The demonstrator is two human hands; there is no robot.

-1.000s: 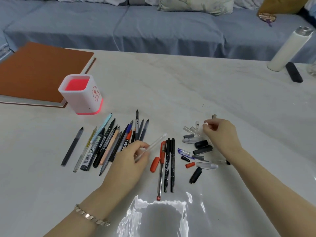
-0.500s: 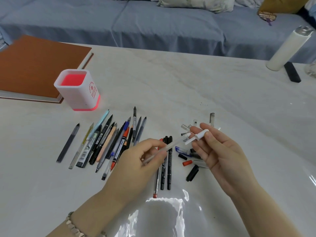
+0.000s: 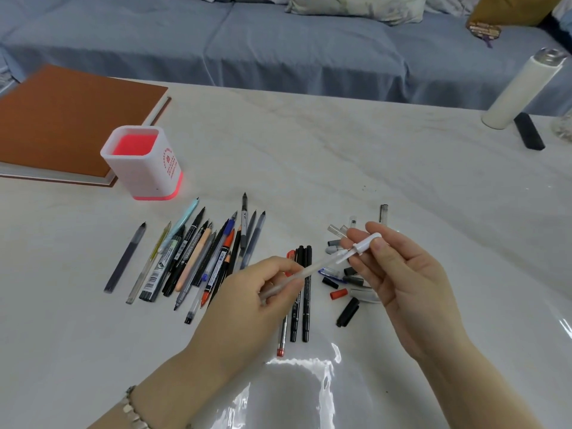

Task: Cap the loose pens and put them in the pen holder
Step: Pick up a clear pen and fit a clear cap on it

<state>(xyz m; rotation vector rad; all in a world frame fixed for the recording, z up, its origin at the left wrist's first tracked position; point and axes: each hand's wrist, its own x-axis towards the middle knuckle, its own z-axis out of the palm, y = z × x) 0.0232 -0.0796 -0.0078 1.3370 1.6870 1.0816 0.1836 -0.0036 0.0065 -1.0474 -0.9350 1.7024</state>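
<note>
My left hand (image 3: 247, 308) grips a translucent white pen (image 3: 309, 269) by its barrel, tip pointing up and right. My right hand (image 3: 405, 274) pinches a white cap (image 3: 363, 246) that sits over the pen's tip. A row of several uncapped pens (image 3: 198, 258) lies fanned out on the white table to the left. Three more pens (image 3: 298, 305) lie under my left hand. A cluster of loose caps (image 3: 343, 283) lies beneath my right hand. The white pen holder (image 3: 145, 168) with a pink inside stands at the left, with nothing in it.
A brown book (image 3: 62, 119) lies behind the holder at the far left. A white bottle (image 3: 520, 91) and a black bar (image 3: 529, 131) stand at the far right. A blue sofa (image 3: 278, 41) runs behind the table. Glare shines on the near table edge (image 3: 294, 391).
My left hand lifted the white pen off the table. My right hand picked up the white cap and brought it onto the pen's tip.
</note>
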